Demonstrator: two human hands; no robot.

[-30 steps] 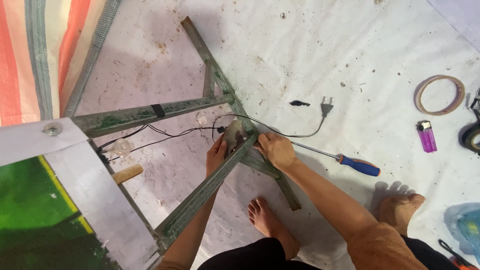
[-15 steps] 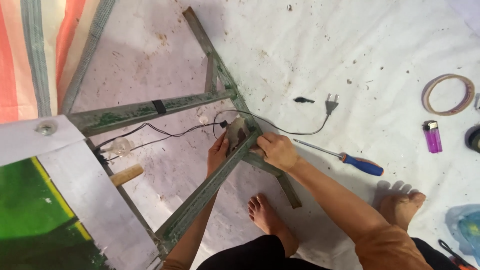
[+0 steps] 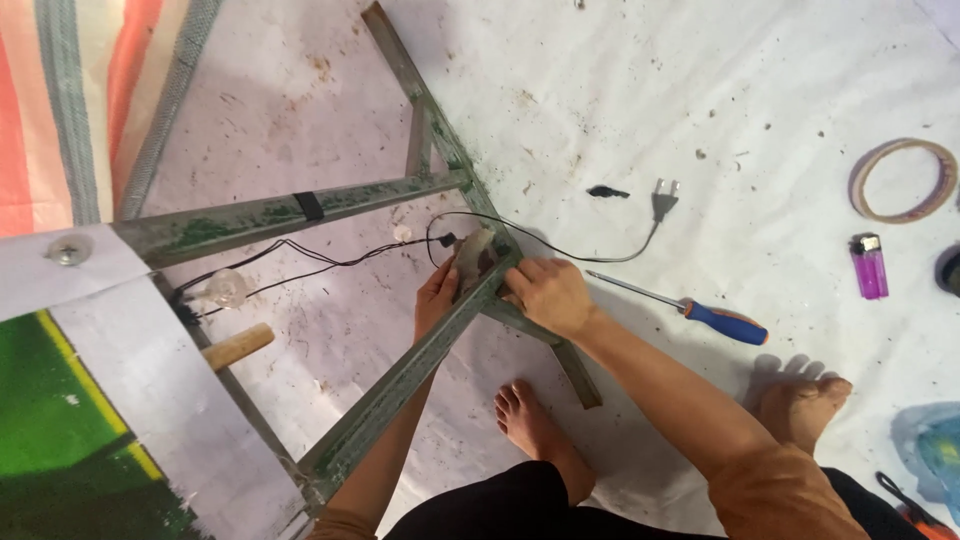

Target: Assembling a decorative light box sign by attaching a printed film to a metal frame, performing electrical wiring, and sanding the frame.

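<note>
Bare feet (image 3: 535, 425) tucked under us, we crouch on a pale, speckled floor sheet (image 3: 760, 90) over a green metal frame (image 3: 400, 370). Our left hand (image 3: 437, 298) comes up from beneath the near bar, fingers curled against a small grey fitting (image 3: 472, 262) at the joint where the bars meet. Our right hand (image 3: 548, 295) lies just right of it, fingers folded over the bar's edge, thumb side toward the fitting; whether it pinches anything we cannot tell. Both hands touch the joint, the left one nearer the fitting. A black wire (image 3: 320, 262) runs left from the fitting to a clear bulb (image 3: 226, 288), and another loops right to a plug (image 3: 664, 198). Beside the right forearm a screwdriver (image 3: 690, 310) lies, tip toward the hands. Farther right sit a purple lighter (image 3: 870, 266) and a tape roll (image 3: 903, 180).
</note>
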